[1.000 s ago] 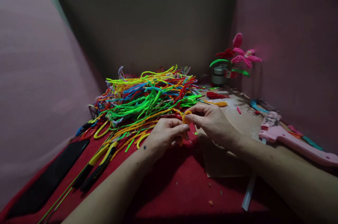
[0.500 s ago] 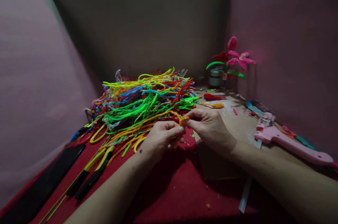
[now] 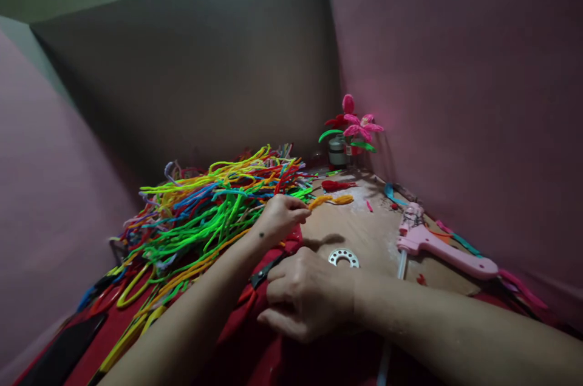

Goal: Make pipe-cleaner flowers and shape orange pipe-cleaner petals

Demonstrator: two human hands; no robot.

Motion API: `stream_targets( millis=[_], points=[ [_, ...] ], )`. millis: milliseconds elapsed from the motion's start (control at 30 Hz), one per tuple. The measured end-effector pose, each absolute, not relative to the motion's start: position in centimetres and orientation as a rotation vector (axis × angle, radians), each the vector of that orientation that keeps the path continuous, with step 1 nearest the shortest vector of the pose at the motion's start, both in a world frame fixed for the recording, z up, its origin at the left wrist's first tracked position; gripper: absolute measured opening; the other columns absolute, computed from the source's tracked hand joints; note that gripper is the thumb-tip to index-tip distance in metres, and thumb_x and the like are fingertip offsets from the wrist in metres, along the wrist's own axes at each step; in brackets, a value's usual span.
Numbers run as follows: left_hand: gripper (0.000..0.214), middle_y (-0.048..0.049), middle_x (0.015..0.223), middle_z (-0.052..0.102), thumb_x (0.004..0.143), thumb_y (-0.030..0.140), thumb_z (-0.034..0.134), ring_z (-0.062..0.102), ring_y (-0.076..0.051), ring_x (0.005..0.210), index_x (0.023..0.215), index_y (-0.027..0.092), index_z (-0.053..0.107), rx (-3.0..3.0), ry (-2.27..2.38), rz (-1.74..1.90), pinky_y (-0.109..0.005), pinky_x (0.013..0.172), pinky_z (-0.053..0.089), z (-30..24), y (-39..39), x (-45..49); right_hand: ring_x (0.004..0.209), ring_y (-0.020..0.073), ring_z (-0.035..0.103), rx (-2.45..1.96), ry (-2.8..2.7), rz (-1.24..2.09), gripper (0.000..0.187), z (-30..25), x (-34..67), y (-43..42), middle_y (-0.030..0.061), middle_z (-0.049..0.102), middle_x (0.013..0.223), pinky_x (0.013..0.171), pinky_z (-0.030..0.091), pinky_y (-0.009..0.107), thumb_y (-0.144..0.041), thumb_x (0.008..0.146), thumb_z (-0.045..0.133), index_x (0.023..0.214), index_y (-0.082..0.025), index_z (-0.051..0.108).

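Note:
My left hand point(image 3: 285, 216) is closed in a pinch on a fuzzy orange pipe-cleaner piece point(image 3: 319, 201). Its free end points right, towards an orange petal-shaped piece point(image 3: 344, 199) on the board. Lower and nearer to me, my right hand point(image 3: 307, 296) has its fingers curled around a red-handled tool point(image 3: 260, 277) with a dark metal head. Whether the tool is scissors or pliers I cannot tell, since the fingers cover part of it. Just right of that hand lies a silver ring with holes point(image 3: 342, 254).
A large heap of coloured pipe cleaners point(image 3: 218, 210) spreads on the left. At right, a pink glue gun point(image 3: 455, 252) lies on the brown board point(image 3: 373, 237). Pink flowers point(image 3: 362, 126) stand at the back by a grey container point(image 3: 337, 152). A black flat object point(image 3: 68, 343) lies lower left.
My right hand has let go of the orange piece and moved down towards me, to the red-handled tool. My left hand keeps the orange piece. The view has shifted right and up.

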State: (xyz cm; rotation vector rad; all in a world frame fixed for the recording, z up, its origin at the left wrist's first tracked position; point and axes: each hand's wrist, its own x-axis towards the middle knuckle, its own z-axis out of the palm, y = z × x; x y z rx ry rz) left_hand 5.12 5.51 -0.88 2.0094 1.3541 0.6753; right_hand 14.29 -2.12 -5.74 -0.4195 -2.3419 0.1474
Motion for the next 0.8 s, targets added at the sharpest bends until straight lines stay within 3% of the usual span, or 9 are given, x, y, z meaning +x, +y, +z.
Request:
stream_targets(
  millis=[167, 267, 467, 667, 800],
  points=[
    [0.011, 0.0010, 0.045, 0.055, 0.057, 0.022, 0.064, 0.043, -0.009, 0.043, 0.060, 0.014, 0.070, 2.065, 1.369, 0.666, -0.020, 0.043, 0.031, -2.5, 9.1, 7.9, 0.047, 0.0100, 0.044, -0.440, -2.379, 0.179, 0.027, -5.7, 14.2, -1.8, 0.0000, 0.059, 0.056, 0.042, 0.027, 0.024, -0.033, 0.075, 0.050, 0.053, -0.018, 0.056],
    [0.016, 0.0004, 0.052, 0.059, 0.062, 0.026, 0.060, 0.047, -0.010, 0.047, 0.067, 0.015, 0.070, 2.058, 1.390, 0.763, -0.020, 0.046, 0.033, -2.1, 9.2, 7.2, 0.049, 0.0102, 0.047, -0.456, -2.377, 0.184, 0.027, -5.6, 14.3, -1.8, 0.0000, 0.060, 0.059, 0.042, 0.026, 0.024, -0.033, 0.075, 0.049, 0.055, -0.018, 0.056],
    [0.023, 0.0041, 0.047, 0.050, 0.062, 0.037, 0.062, 0.037, -0.008, 0.039, 0.072, 0.016, 0.068, 1.883, 1.519, 0.949, -0.020, 0.040, 0.028, 0.6, 5.1, 2.7, 0.050, 0.0106, 0.048, -0.443, -2.409, 0.201, 0.027, -5.5, 14.5, -1.9, 0.0005, 0.059, 0.058, 0.044, 0.030, 0.023, -0.033, 0.076, 0.049, 0.054, -0.017, 0.055],
    [0.023, 0.0053, 0.041, 0.043, 0.063, 0.036, 0.064, 0.031, -0.006, 0.038, 0.069, 0.015, 0.067, 1.753, 1.695, 1.153, -0.020, 0.039, 0.022, 1.1, 2.3, -3.5, 0.048, 0.0085, 0.042, -0.459, -2.527, 0.289, 0.022, -5.4, 14.7, -2.3, 0.0012, 0.057, 0.055, 0.047, 0.028, 0.022, -0.027, 0.074, 0.052, 0.054, -0.016, 0.054],
    [0.023, 0.0023, 0.051, 0.054, 0.062, 0.035, 0.065, 0.041, -0.009, 0.044, 0.073, 0.015, 0.068, 1.759, 1.780, 1.119, -0.021, 0.045, 0.031, -0.1, 2.2, -7.2, 0.051, 0.0082, 0.041, -0.499, -2.595, 0.360, 0.022, -5.6, 14.7, -2.1, 0.0020, 0.056, 0.057, 0.049, 0.029, 0.021, -0.025, 0.075, 0.051, 0.056, -0.015, 0.054]
  ],
)
